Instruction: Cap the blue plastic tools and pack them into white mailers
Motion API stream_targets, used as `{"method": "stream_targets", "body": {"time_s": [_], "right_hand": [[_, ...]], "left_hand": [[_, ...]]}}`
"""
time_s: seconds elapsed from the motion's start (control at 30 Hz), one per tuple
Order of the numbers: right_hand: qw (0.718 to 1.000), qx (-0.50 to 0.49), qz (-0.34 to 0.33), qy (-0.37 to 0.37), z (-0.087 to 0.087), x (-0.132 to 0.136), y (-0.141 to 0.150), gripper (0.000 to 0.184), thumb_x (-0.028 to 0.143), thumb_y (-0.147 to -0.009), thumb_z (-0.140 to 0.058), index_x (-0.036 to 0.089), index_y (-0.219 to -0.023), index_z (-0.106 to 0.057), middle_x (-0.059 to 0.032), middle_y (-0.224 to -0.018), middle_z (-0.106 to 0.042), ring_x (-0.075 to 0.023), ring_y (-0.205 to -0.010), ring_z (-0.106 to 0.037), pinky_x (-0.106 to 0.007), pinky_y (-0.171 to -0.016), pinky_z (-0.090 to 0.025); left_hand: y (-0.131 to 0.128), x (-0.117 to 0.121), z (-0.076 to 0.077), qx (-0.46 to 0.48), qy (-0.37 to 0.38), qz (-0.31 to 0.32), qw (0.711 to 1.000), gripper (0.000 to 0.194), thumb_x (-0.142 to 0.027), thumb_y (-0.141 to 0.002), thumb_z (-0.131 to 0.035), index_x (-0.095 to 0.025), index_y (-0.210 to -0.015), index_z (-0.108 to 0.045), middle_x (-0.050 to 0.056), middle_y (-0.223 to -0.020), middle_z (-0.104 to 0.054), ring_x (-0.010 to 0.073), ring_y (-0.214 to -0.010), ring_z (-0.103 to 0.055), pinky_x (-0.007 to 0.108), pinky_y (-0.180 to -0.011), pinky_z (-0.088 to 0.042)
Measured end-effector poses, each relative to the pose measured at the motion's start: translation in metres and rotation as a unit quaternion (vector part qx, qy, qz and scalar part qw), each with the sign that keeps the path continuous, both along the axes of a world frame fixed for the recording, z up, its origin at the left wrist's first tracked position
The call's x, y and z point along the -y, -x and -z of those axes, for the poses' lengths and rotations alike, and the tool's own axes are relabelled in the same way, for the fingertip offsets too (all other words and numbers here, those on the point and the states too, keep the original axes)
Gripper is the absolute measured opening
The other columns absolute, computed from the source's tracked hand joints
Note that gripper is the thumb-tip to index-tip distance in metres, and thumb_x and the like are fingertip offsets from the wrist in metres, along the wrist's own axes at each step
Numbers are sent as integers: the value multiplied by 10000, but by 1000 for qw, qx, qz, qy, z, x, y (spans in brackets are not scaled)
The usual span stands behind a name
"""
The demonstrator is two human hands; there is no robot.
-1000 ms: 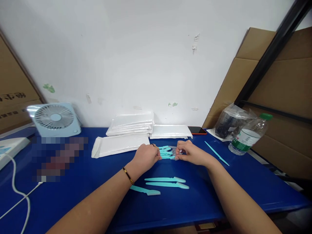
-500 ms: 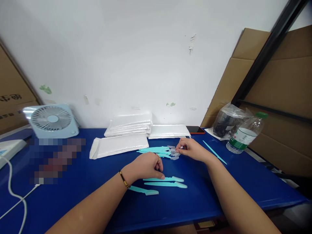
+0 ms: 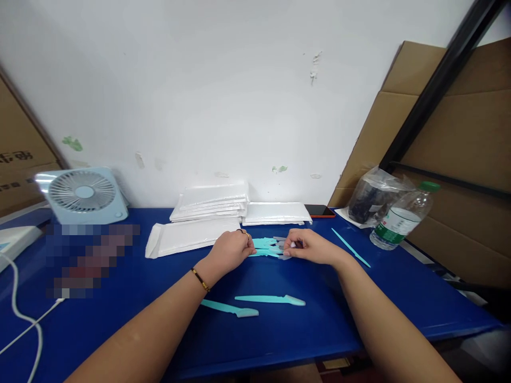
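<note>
Turquoise plastic, slim and blade-like: a loose pile of tools (image 3: 265,246) lying on the blue tabletop (image 3: 303,340), between the two hands, handles toward the left, translucent covers (image 3: 284,257) at the right end. Left hand (image 3: 231,249) at the handle side, thumb and forefinger pinched on the end of a turquoise tool; dark-and-gold bracelet (image 3: 200,279) at the wrist, gold ring on a finger. Right hand (image 3: 309,246) at the cover side, fingers curled and thumb drawn in, fingertips against the covers; cannot tell whether it grips one. Nearer the viewer, two separate tools: one whole (image 3: 263,300), the other (image 3: 233,308) partly behind the left forearm. One more (image 3: 350,248) lies slantwise beyond the right hand. Behind the pile, a white padded envelope (image 3: 195,236) lies flat before a stack of the same (image 3: 211,199), with another white packet (image 3: 275,213) alongside. Phone (image 3: 321,211) just right of that, dark screen, red edge. Farther right, a dark container in clear plastic (image 3: 365,202) and a green-capped bottle (image 3: 401,223), slightly tilted in view. Far left, a pale blue fan (image 3: 83,197) and a white cable (image 3: 18,308). White wall (image 3: 239,96) behind, marked with peeled patches.
</note>
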State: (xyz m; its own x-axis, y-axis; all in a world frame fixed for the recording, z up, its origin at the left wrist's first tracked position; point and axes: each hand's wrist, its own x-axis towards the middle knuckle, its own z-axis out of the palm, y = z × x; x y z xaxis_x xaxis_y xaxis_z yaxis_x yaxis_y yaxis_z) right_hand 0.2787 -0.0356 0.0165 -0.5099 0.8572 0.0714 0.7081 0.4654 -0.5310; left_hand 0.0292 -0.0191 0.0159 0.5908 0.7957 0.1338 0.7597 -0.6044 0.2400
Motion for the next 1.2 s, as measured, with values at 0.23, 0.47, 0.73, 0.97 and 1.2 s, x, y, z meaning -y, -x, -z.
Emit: {"method": "stream_targets", "body": {"time_s": [0.23, 0.47, 0.73, 0.97, 1.2], "right_hand": [[999, 7, 20, -24, 4, -5, 0, 304, 414, -827, -524, 159, -718, -648, -11, -718, -551, -94, -569, -452, -223, -526, -317], [992, 8, 95, -77, 3, -10, -10, 221, 374, -773, -585, 171, -779, -675, -33, -753, -608, -127, -640, -495, -235, -571, -343], [991, 7, -72, 110, -7, 11, 2, 344, 480, -673, -676, 190, -859, -689, 2, -696, -598, -116, -608, -500, -211, -530, -353], [995, 66, -58, 44, 3, 8, 10, 235, 333, -673, -694, 183, -836, -619, 17, -709, -561, -106, -613, -496, -197, -522, -331], [994, 78, -47, 62, 0, 10, 13, 173, 353, -751, -620, 181, -754, -606, 30, -621, -515, -87, -542, -429, -205, -487, -284]], "left_hand": [[1, -8, 4, 17, -20, -7, 1000, 207, -307, -836, -493, -185, -762, -642, 30, -845, -648, 156, -711, -578, 256, -653, -386], [-2, 13, -4, 47, 80, 48, 994, 352, -524, -668, -648, -226, -857, -654, 6, -886, -633, 165, -770, -579, 235, -616, -393], [-11, 23, 3, -14, 102, 61, 993, 187, -367, -779, -552, -214, -772, -659, 6, -758, -641, 149, -703, -569, 233, -539, -330], [-12, 23, 9, -10, 92, 57, 994, 183, -388, -715, -640, -237, -819, -647, -11, -813, -629, 143, -724, -570, 233, -553, -339], [-10, 21, 4, -34, 81, 32, 996, 137, -343, -759, -597, -219, -748, -655, -3, -768, -639, 153, -702, -585, 240, -530, -341]]}}
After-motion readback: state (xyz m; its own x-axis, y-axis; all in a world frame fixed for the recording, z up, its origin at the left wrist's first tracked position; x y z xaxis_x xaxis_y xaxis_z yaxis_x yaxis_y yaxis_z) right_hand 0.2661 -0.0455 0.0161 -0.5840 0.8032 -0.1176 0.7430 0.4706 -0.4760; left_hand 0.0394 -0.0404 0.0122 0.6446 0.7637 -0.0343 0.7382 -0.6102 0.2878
